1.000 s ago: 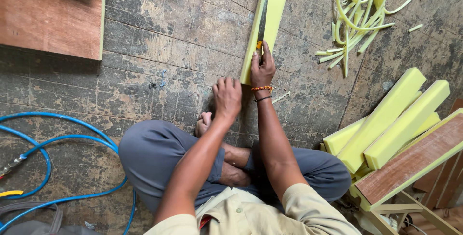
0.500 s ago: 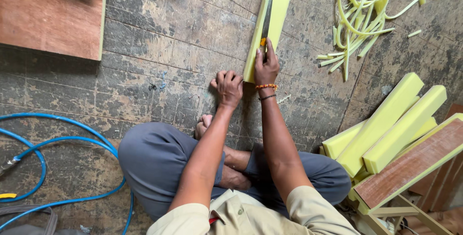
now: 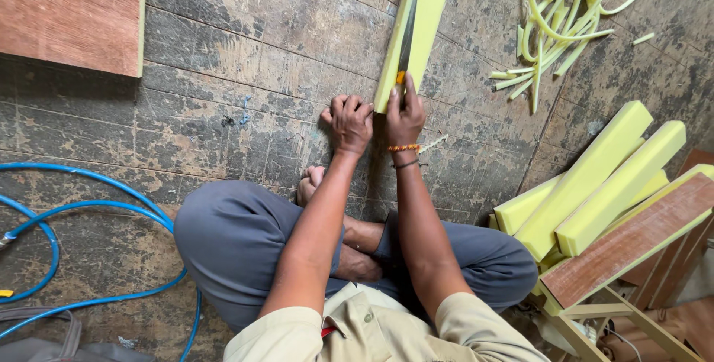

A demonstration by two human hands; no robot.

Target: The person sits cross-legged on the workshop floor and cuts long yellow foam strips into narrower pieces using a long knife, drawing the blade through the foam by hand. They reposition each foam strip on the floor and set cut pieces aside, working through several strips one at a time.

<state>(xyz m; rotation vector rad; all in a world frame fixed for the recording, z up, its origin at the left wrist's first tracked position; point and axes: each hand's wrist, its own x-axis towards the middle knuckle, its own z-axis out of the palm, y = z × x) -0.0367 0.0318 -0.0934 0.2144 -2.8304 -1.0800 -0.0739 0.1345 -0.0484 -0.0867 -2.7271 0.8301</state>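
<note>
I sit cross-legged on a worn plank floor. A long yellow foam strip (image 3: 425, 13) lies on the floor ahead of me, with a dark narrow bar (image 3: 410, 27) along it. My right hand (image 3: 404, 115) grips a small orange-tipped tool (image 3: 400, 77) pressed against the strip's near end. My left hand (image 3: 350, 122) rests beside it with fingers curled, touching the strip's near left corner and the floor. Bead bracelets circle my right wrist.
A heap of thin yellow foam offcuts (image 3: 565, 20) lies at the upper right. Thick yellow foam blocks (image 3: 595, 176) and a foam-backed plywood piece (image 3: 632, 239) are stacked at right. A plywood panel (image 3: 71, 13) sits upper left. Blue hose (image 3: 97, 206) loops at left.
My left hand has moved forward to the strip's near end, beside my right hand. The right hand stays at the strip's end with the tool.
</note>
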